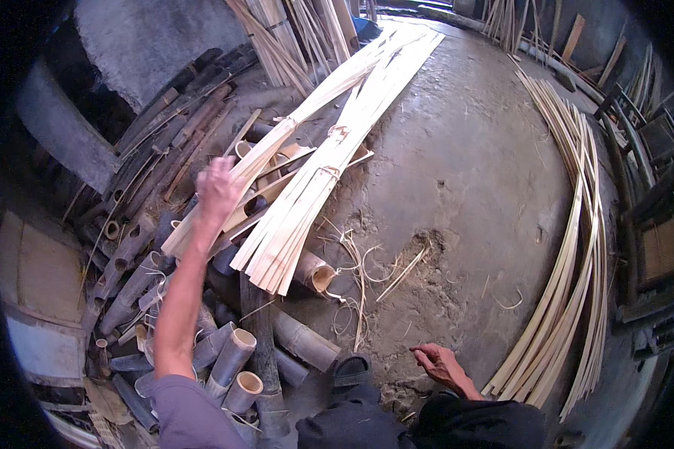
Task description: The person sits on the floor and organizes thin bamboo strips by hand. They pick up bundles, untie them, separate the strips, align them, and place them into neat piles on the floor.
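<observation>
My left hand [219, 188] reaches forward, smeared by motion, beside a narrow tied bundle of pale bamboo strips [266, 152]. Whether its fingers touch or grip the strips I cannot tell. To the right of that bundle lies a wider bundle of bamboo strips [323, 176], bound around its middle and slanting away from me. Both bundles rest over cut bamboo pieces. My right hand [440, 367] hovers low by my knee, fingers loosely extended and holding nothing. Left of it are thin loose strip scraps [361, 280] on the ground.
Thick bamboo tubes [236, 355] pile up at the lower left, with poles [198, 135] behind them. A long spread of bamboo strips [569, 277] curves along the right. Upright strips [299, 37] lean at the back. The earthen floor [472, 172] is rough and pitted.
</observation>
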`<state>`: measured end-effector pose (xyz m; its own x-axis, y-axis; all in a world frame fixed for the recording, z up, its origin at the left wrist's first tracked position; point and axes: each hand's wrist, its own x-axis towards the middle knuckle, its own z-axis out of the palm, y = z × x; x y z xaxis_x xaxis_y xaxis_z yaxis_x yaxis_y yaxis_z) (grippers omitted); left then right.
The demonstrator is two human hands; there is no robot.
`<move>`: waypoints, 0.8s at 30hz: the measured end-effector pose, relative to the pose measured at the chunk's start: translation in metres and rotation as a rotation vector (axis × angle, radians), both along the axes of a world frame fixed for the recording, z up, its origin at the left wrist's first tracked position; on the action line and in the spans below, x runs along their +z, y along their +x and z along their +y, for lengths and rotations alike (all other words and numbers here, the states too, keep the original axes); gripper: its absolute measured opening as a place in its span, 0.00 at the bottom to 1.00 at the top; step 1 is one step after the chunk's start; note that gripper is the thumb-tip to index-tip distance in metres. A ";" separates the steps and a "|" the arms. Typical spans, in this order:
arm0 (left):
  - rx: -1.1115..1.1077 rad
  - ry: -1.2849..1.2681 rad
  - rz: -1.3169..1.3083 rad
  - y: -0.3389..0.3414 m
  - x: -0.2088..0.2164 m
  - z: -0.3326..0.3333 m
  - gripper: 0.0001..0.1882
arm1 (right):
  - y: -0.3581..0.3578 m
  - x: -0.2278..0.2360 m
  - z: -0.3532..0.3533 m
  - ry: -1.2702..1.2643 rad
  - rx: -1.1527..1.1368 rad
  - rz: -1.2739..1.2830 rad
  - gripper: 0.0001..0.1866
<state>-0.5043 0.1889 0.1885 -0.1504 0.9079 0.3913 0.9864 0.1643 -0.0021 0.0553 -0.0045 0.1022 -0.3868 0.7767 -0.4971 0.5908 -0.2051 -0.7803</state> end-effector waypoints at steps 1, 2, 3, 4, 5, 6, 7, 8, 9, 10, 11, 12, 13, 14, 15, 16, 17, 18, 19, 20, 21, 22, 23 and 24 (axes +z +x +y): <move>-0.032 -0.075 -0.294 0.034 -0.002 0.002 0.37 | -0.006 0.003 0.006 -0.003 0.036 -0.011 0.14; -0.038 -0.186 -0.191 0.067 -0.013 0.001 0.42 | -0.010 0.005 0.006 -0.001 0.069 -0.027 0.14; -0.047 -0.292 -0.088 0.100 -0.023 -0.003 0.46 | -0.012 0.001 0.004 0.063 0.088 -0.001 0.14; -0.074 -0.355 0.039 0.137 -0.029 -0.004 0.47 | -0.010 -0.007 0.006 0.136 0.096 0.014 0.14; -0.091 -0.416 0.173 0.161 -0.033 -0.009 0.49 | -0.010 -0.010 0.007 0.208 0.112 0.034 0.14; -0.066 -0.397 0.187 0.158 -0.052 -0.011 0.48 | -0.012 -0.005 0.008 0.139 0.091 0.025 0.14; -0.026 -0.381 0.211 0.139 -0.083 -0.010 0.47 | -0.017 0.001 0.009 0.177 0.112 0.040 0.14; -0.012 -0.364 0.228 0.134 -0.101 -0.001 0.46 | -0.017 0.006 0.010 0.214 0.111 0.041 0.14; -0.020 -0.426 0.215 0.137 -0.094 0.003 0.45 | -0.016 0.007 0.009 0.244 0.107 0.044 0.14; -0.025 -0.490 0.203 0.139 -0.087 0.008 0.44 | -0.011 -0.002 0.007 0.172 0.055 0.085 0.14; -0.027 -0.553 0.190 0.141 -0.078 0.012 0.43 | -0.006 -0.005 0.008 0.190 0.054 0.079 0.14; -0.088 -0.617 0.032 0.148 -0.056 0.018 0.42 | 0.002 -0.007 0.008 0.205 0.044 0.068 0.13; -0.137 -0.589 0.005 0.150 -0.042 0.014 0.42 | 0.007 -0.009 0.010 0.222 0.046 0.062 0.13; -0.185 -0.561 -0.023 0.154 -0.032 0.009 0.41 | 0.012 -0.013 0.018 0.324 0.091 0.038 0.12; -0.223 -0.534 -0.048 0.155 -0.021 0.000 0.41 | 0.013 -0.013 0.029 0.335 0.096 0.026 0.12; -0.310 -0.448 -0.109 0.164 -0.019 -0.016 0.40 | 0.016 -0.010 0.045 0.348 0.092 0.007 0.12; -0.297 -0.512 -0.151 0.179 -0.010 -0.031 0.41 | 0.015 -0.009 0.062 0.354 0.096 -0.010 0.12; -0.386 -0.432 -0.207 0.175 -0.015 -0.052 0.43 | 0.007 -0.010 0.083 0.412 0.141 -0.038 0.13; -0.480 -0.351 -0.271 0.174 -0.022 -0.070 0.45 | 0.000 -0.010 0.104 0.468 0.184 -0.076 0.13; -0.471 -0.347 -0.294 0.178 -0.027 -0.077 0.47 | -0.006 -0.012 0.122 0.519 0.181 -0.029 0.13; -0.449 -0.346 -0.310 0.179 -0.029 -0.084 0.49 | -0.015 -0.013 0.139 0.568 0.187 0.032 0.14; -0.417 -0.348 -0.333 0.178 -0.024 -0.092 0.50 | -0.026 -0.006 0.156 0.535 0.215 0.017 0.14; -0.384 -0.347 -0.357 0.178 -0.020 -0.099 0.50 | -0.039 0.002 0.171 0.501 0.244 0.001 0.15; -0.353 -0.346 -0.375 0.185 -0.006 -0.107 0.50 | -0.048 0.009 0.185 0.465 0.263 -0.030 0.15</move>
